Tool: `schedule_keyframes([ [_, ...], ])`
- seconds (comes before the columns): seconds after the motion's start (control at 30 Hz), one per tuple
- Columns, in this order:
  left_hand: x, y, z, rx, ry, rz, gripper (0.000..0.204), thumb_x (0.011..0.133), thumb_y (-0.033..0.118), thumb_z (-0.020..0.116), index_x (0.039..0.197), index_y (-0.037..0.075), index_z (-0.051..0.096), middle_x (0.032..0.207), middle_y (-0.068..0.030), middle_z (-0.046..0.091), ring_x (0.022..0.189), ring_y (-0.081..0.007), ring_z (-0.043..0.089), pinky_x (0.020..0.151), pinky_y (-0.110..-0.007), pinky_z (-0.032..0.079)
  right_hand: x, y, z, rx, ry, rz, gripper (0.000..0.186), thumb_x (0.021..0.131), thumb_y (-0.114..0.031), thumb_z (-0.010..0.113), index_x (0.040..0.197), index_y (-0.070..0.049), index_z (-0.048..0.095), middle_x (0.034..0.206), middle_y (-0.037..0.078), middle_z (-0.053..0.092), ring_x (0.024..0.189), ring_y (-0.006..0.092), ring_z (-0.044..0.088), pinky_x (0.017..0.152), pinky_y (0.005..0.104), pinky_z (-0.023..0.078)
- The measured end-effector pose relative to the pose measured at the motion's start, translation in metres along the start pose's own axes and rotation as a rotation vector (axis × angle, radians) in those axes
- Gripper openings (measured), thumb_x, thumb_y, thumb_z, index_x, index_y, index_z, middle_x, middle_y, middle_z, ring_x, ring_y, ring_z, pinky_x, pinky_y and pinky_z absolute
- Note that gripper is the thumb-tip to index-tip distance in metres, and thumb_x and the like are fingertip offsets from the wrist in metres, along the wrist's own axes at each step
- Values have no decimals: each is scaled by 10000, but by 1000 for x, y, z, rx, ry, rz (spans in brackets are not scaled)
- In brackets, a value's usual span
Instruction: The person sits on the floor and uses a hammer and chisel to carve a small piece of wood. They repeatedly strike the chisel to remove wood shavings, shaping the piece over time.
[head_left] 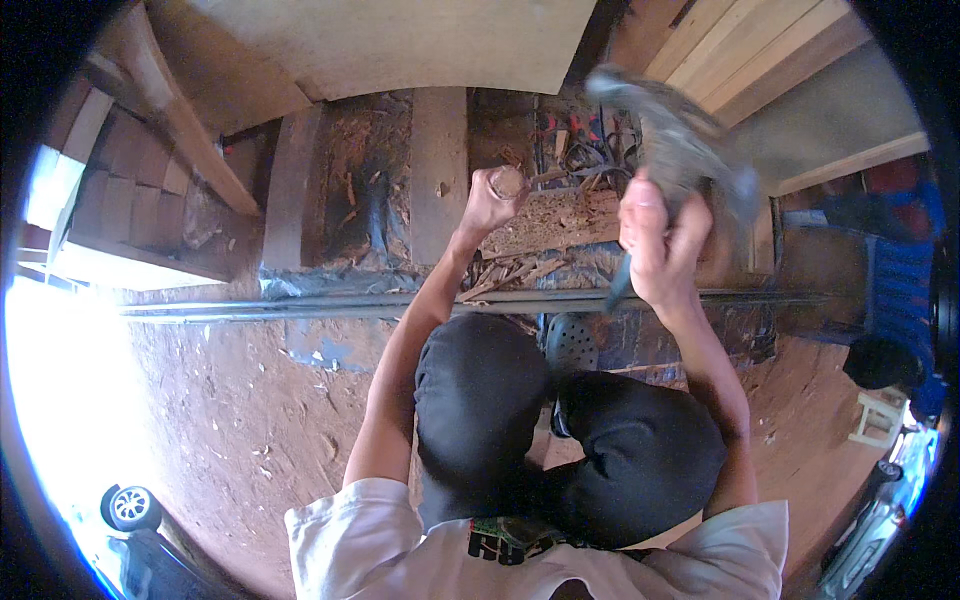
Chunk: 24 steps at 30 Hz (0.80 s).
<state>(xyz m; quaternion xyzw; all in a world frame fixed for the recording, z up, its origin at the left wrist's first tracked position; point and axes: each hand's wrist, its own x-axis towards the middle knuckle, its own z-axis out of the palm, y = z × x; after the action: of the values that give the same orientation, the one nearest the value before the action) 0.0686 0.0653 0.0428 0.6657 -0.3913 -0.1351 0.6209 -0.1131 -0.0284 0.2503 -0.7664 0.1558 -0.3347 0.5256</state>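
My left hand is closed in a fist around an upright wooden-handled chisel. Only the round end of its handle shows; the lower part is hidden beneath the fist. To the right, my right hand grips a hammer raised above the work area. The hammer head is smeared by motion, and the dark end of its handle sticks out below the hand. Beneath and between the hands lies a chip-covered wooden surface, with loose wood chips along its near edge.
A large pale board spans the far side. Planks rise at far right, near a blue plastic chair. Several tools lie in a cluttered spot between the hands. A long pipe runs crosswise before my knees. Shavings dot the dirt floor.
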Motion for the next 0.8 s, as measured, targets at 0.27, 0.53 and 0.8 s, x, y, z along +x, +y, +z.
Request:
schedule_keyframes([
  [0.27, -4, 10, -1, -83, 12, -106, 80, 731, 61, 657, 779, 1, 634, 711, -45, 638, 671, -105, 566, 657, -294, 486, -14, 49, 23, -524, -494, 273, 403, 894, -343, 601, 1033, 35, 608, 847, 216, 652, 813, 390, 627, 736, 432, 480],
  [0.53, 0, 8, 0, -159, 18, -63, 182, 711, 91, 668, 619, 23, 527, 605, 16, 518, 581, -85, 438, 523, -313, 397, -88, 40, -21, -299, -443, 548, 498, 905, -419, 589, 1071, 50, 578, 906, 142, 593, 822, 218, 533, 764, 366, 437],
  [0.8, 41, -21, 1, -67, -68, -150, 130, 738, 108, 696, 738, 22, 598, 695, -6, 592, 640, -93, 494, 579, -307, 434, -160, 83, -57, -40, -213, 885, 532, 911, -405, 574, 1219, 27, 532, 1119, 147, 588, 1007, 244, 534, 909, 363, 408],
])
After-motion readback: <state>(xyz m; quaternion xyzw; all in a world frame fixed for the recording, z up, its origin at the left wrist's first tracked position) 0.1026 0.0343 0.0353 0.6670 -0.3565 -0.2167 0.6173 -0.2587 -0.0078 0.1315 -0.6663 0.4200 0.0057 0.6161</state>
